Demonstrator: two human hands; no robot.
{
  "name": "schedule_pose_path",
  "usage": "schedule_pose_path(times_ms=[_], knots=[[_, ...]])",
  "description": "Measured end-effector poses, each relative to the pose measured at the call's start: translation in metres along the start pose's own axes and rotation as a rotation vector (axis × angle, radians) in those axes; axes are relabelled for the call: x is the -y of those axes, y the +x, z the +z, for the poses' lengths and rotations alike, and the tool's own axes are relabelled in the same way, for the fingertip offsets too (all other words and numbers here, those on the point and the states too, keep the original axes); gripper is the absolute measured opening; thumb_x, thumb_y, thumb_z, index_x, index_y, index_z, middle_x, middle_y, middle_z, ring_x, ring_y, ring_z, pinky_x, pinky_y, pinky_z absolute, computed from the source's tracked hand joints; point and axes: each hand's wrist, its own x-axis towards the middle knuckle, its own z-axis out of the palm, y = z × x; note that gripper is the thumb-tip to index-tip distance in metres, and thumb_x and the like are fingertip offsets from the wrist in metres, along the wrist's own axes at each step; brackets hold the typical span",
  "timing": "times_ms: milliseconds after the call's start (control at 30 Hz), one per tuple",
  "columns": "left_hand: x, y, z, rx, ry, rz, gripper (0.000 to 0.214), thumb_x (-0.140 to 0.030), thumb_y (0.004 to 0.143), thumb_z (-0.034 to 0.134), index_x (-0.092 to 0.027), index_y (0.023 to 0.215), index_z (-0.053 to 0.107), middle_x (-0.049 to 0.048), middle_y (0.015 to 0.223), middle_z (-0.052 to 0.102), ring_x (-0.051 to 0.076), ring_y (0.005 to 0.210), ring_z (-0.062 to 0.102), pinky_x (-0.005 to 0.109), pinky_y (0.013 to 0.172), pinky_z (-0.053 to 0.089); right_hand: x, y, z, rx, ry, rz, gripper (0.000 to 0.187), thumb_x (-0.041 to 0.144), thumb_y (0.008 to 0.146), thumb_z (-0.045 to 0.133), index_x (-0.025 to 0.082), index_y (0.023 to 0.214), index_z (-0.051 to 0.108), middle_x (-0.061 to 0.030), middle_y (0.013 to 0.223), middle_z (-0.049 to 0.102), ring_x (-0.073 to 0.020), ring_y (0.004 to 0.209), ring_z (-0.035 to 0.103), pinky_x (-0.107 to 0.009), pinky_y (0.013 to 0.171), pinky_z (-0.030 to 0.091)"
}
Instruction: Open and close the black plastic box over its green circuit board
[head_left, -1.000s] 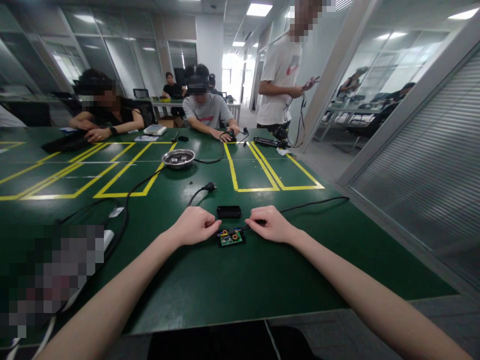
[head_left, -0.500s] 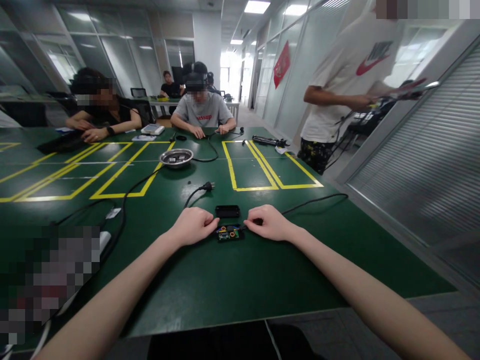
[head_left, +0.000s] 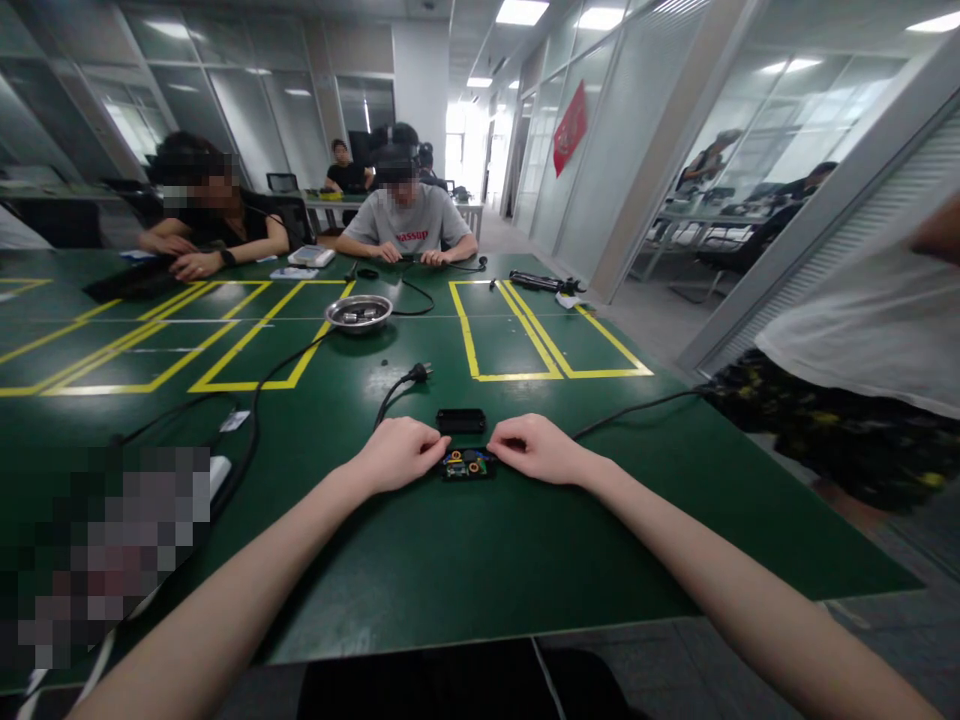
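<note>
An opened black power adapter (head_left: 468, 466) lies on the green table (head_left: 480, 560), its circuit board, orange-ringed coils and coloured wires exposed. My left hand (head_left: 401, 455) pinches at its left end, where a black cord with a plug (head_left: 420, 373) runs in behind the fingers. At the right end my right hand (head_left: 536, 450) is pinched too, and a second black cable (head_left: 637, 405) leads away behind it. The fingers hide the exact grip points. Just beyond the adapter rests its loose black cover (head_left: 460, 421), apart from both hands.
A steel bowl (head_left: 358, 314) with metal pieces stands further back. Yellow tape (head_left: 517, 377) marks rectangles on the table. A black tripod-like item (head_left: 544, 284) lies at the back right. Two people sit across; another person (head_left: 862, 350) stands close at the right edge.
My hands stay at the two ends of the adapter with only slight finger movement. The standing person has come closer on the right. The view has shifted slightly.
</note>
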Motion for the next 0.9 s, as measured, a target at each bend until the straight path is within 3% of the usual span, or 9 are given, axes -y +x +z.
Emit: schedule_pose_path(times_ms=[200, 433, 633, 900], knots=[[-0.001, 0.0, -0.001, -0.039, 0.002, 0.034, 0.048, -0.036, 0.1, 0.043, -0.019, 0.059, 0.062, 0.003, 0.06, 0.063, 0.016, 0.054, 0.053, 0.03, 0.056, 0.024, 0.006, 0.003, 0.009, -0.077, -0.164, 0.156, 0.019, 0.026, 0.096, 0.057, 0.02, 0.082, 0.069, -0.0012, 0.064, 0.065, -0.0147, 0.058, 0.057, -0.026, 0.06, 0.03], [0.0, 0.001, 0.001, -0.024, 0.019, 0.035, 0.047, -0.036, 0.101, 0.045, -0.019, 0.06, 0.06, 0.0029, 0.059, 0.063, 0.015, 0.053, 0.053, 0.029, 0.055, 0.024, 0.006, 0.007, 0.01, -0.089, -0.167, 0.15, 0.007, 0.021, 0.094, 0.059, 0.022, 0.096, 0.067, 0.0053, 0.057, 0.057, -0.0127, 0.052, 0.052, -0.024, 0.059, 0.028], [0.003, 0.004, 0.004, -0.046, 0.035, 0.116, 0.047, -0.039, 0.101, 0.043, -0.02, 0.064, 0.064, 0.0051, 0.064, 0.066, 0.018, 0.059, 0.06, 0.028, 0.057, 0.032, 0.005, 0.009, 0.01, -0.072, -0.114, 0.114, 0.01, 0.016, 0.094, 0.059, 0.023, 0.099, 0.064, 0.0084, 0.054, 0.051, -0.0122, 0.049, 0.047, -0.024, 0.059, 0.028], [0.002, 0.005, 0.003, -0.049, 0.083, 0.12, 0.046, -0.036, 0.103, 0.043, -0.019, 0.067, 0.065, 0.0076, 0.07, 0.071, 0.02, 0.066, 0.065, 0.028, 0.059, 0.034, 0.007, 0.011, 0.011, -0.101, -0.129, 0.222, 0.01, 0.019, 0.09, 0.063, 0.022, 0.1, 0.063, 0.0081, 0.057, 0.052, -0.0119, 0.053, 0.049, -0.023, 0.058, 0.028]])
